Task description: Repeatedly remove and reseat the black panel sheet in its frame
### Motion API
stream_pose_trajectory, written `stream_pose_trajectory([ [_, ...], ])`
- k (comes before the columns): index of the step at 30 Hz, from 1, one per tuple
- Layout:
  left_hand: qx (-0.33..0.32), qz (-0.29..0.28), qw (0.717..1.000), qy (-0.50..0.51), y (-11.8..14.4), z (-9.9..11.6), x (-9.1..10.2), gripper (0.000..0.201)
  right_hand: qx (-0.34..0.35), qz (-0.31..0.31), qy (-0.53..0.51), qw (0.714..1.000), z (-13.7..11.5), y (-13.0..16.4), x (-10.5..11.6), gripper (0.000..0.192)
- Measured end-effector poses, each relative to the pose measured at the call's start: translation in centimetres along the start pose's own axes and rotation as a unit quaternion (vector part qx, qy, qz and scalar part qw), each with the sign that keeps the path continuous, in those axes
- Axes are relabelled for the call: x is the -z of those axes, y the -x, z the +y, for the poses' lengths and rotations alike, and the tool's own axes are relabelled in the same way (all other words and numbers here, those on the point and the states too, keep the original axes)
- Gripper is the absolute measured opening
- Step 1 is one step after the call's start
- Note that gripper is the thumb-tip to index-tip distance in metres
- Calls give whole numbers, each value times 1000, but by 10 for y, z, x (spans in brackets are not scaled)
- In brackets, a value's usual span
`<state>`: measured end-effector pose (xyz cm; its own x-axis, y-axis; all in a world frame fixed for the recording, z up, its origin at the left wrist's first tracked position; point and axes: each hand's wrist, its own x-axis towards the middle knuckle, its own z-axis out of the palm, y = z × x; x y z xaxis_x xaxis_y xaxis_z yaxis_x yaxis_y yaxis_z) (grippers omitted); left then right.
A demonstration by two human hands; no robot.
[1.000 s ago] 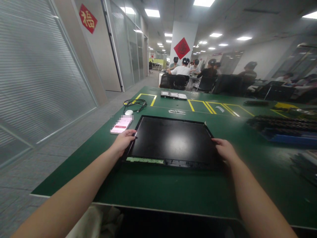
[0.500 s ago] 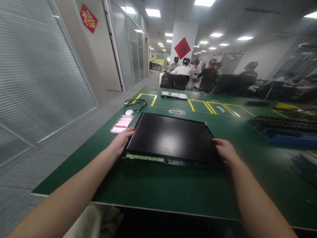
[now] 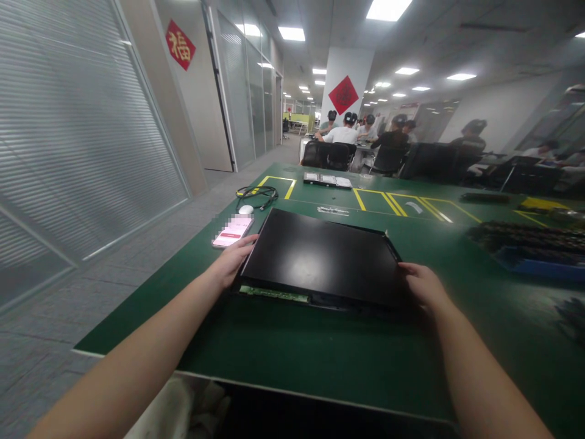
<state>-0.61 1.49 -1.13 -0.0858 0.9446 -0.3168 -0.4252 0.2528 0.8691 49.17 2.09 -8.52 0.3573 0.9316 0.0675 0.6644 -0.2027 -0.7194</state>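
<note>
While its far edge tilts up off the table, the black panel sits between both hands, left hand and right hand gripping its side edges.

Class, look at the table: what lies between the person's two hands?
In the head view, the black panel lies between the left hand and right hand, each gripping one side edge.

A long green table with yellow lines stands on a grey floor. Square ceiling lights shine. Glass walls with blinds run along the left.
</note>
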Motion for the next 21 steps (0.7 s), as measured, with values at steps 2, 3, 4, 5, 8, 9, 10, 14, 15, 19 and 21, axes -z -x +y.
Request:
stream_pose_trajectory([
  [2, -4, -7, 1000, -13, 2, 1, 0, 42, 2, 2, 5, 1000, 0, 0, 0, 47],
  [3, -4, -13, 1000, -24, 3, 2, 0, 39, 3, 6, 7, 1000, 0, 0, 0, 47],
  [4, -2, -19, 999, -36, 3, 2, 1, 37, 4, 10, 8, 1000, 0, 0, -1, 47],
  [5, 0, -25, 999, -47, 4, 3, 1, 37, 4, 13, 9, 1000, 0, 0, -1, 47],
  [8, 2, -24, 997, -73, 6, 4, 1, 37, 3, 13, 11, 1000, 1, 0, -2, 46],
  [9, 0, -18, 997, -79, 7, 4, 0, 37, 2, 9, 12, 1000, 2, -1, -2, 46],
  [10, -3, -13, 996, -84, 8, 5, -1, 37, 2, 5, 13, 1000, 2, -1, -2, 46],
  [14, -17, 6, 994, -104, 11, 5, -4, 35, 7, -8, 23, 1000, 2, -1, 0, 45],
  [15, -21, 3, 994, -108, 11, 5, -3, 34, 7, -7, 28, 1000, 1, -1, 0, 45],
  [19, -30, -15, 991, -132, 7, 3, 0, 35, 12, 5, 35, 999, -2, -1, 0, 43],
  [21, -36, -10, 989, -143, 5, 2, 3, 36, 19, 6, 32, 999, -3, -1, 0, 44],
])
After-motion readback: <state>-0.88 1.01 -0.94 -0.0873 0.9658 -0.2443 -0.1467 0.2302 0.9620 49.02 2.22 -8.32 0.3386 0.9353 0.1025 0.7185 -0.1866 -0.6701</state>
